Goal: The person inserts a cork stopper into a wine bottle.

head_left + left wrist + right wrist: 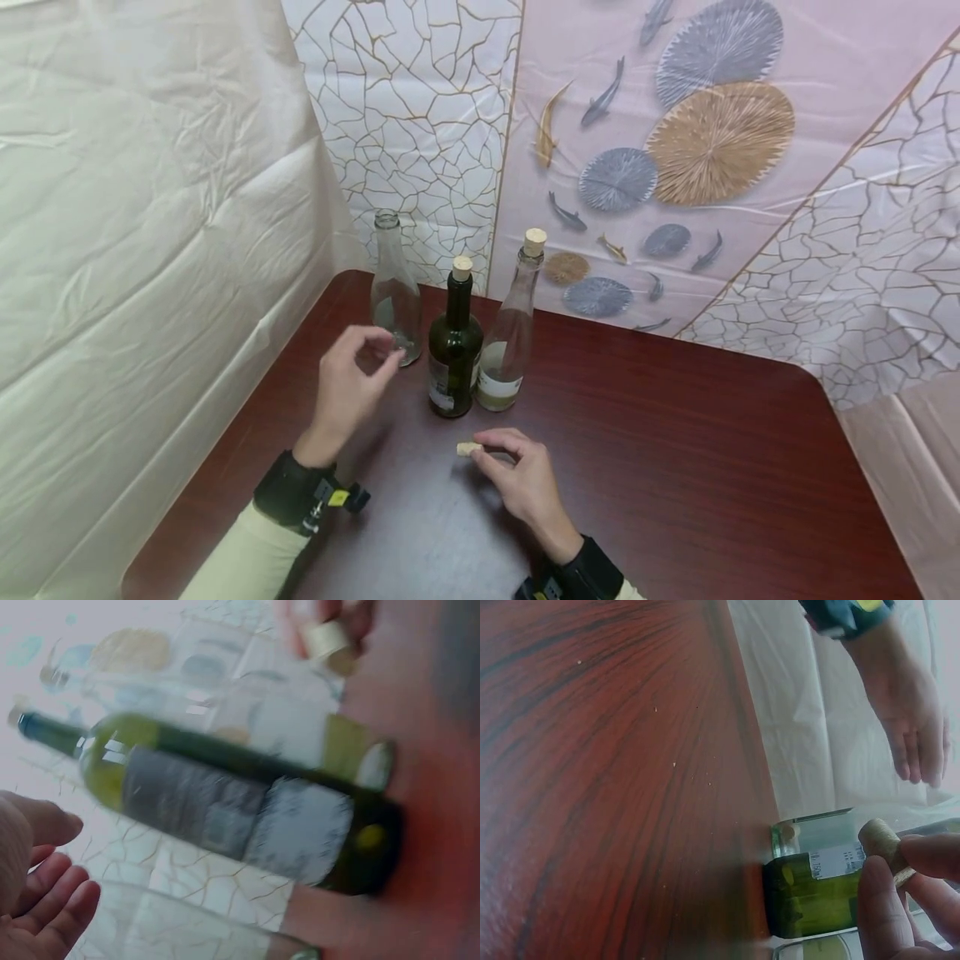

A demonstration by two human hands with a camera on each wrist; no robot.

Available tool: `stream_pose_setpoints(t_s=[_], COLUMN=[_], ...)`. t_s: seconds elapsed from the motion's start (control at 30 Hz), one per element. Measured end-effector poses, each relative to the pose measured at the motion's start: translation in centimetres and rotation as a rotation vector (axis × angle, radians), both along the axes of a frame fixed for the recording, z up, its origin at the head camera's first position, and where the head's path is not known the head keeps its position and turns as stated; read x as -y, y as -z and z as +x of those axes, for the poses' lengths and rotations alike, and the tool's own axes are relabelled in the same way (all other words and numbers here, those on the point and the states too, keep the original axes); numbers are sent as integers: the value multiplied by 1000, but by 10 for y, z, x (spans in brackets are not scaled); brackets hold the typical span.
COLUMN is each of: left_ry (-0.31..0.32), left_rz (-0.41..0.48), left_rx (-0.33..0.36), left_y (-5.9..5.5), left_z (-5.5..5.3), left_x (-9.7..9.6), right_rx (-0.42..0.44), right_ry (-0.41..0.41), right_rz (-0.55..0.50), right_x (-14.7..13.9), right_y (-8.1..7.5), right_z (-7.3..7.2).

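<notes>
My right hand (525, 479) pinches a cork (468, 448) between thumb and fingers, low over the table in front of the bottles. The right wrist view shows the cork (881, 841) close up. My left hand (348, 383) is raised beside the uncorked clear bottle (393, 287); its fingers are loosely bent, with nothing between them in the left wrist view. A dark green bottle (455, 333) stands upright in the middle with a cork (462, 267) in its mouth. Just right of it is a second clear bottle (510, 333), also topped by a cork (535, 242).
The bottles stand near the back left of a dark red wooden table (660, 442). A pale cloth (165, 250) hangs along the left side, and a patterned cloth (600, 192) hangs behind the back edge. Both wrists wear black bands (288, 492) with small cameras.
</notes>
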State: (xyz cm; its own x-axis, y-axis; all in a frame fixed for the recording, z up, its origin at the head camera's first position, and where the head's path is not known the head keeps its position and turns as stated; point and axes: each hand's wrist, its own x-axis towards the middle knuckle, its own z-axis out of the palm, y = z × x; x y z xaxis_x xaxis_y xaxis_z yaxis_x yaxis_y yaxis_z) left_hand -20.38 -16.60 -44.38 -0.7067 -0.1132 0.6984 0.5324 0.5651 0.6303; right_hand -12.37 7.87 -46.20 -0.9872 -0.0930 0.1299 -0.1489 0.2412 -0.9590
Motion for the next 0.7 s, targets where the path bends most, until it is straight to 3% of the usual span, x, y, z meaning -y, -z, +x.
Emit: stream_pose_setpoints(t_s=[0.13,0.23,0.4,0.57,0.7], left_ry=[-96,-131,-99,-60,-71], left_rz=[79,138,227,264,265], left_rx=[26,48,93,155,191], left_y=[-19,-35,-52,-57,-59], left_z=[-23,-39,-64,-79,-86], left_x=[10,15,16,9,6], right_rx=[14,23,5,-43,-44], right_ry=[4,5,23,43,41], right_rz=[16,28,44,62,64], right_x=[-2,-4,-7,-12,-16], right_y=[0,-1,3,24,36], right_z=[2,2,0,-5,-8])
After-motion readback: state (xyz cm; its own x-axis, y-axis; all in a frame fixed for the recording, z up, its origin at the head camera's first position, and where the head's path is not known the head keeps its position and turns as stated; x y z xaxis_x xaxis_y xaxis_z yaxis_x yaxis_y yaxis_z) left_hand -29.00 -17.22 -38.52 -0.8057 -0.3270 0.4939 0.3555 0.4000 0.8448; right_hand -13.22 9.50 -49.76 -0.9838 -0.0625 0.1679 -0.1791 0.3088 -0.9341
